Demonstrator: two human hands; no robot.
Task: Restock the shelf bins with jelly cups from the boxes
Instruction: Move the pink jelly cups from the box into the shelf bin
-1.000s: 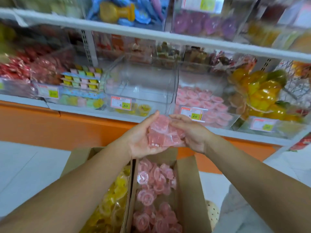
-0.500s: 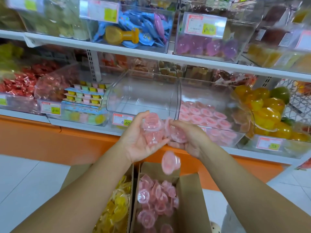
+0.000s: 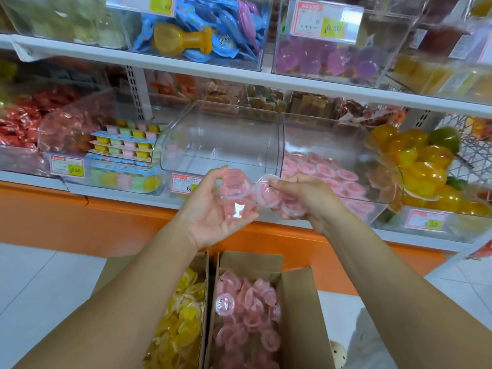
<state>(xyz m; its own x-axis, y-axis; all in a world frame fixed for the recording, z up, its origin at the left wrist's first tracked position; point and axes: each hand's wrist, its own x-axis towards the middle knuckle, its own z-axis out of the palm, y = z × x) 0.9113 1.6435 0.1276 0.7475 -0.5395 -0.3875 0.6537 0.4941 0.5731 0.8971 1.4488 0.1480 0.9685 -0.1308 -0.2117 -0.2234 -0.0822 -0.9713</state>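
A cluster of pink jelly cups (image 3: 235,194) is held in the air by both hands, just in front of the lower shelf and level with the front edges of its bins. The left hand (image 3: 213,209) is turned palm up, its fingers curled under several cups and its thumb bent over the top of them. The right hand (image 3: 311,198) pinches one cup by the rim between thumb and forefinger, while its other fingers are curled round more cups beneath. The two handfuls touch in the middle. Directly behind them stands a clear bin (image 3: 223,137) with a price label (image 3: 186,182) on its front, and just to its right a second bin (image 3: 327,139) that holds a layer of the same pink cups. Below the forearms, an open cardboard box (image 3: 303,310) on the floor holds loose pink cups, and beside it on the left a second box (image 3: 205,275) holds yellow jelly cups (image 3: 183,328). Further right on the shelf is a bin of large orange and yellow jellies (image 3: 420,166); to the left are stacked trays of pastel cups (image 3: 125,142). The shelf above carries purple jellies (image 3: 332,59) and blue packets (image 3: 207,27).
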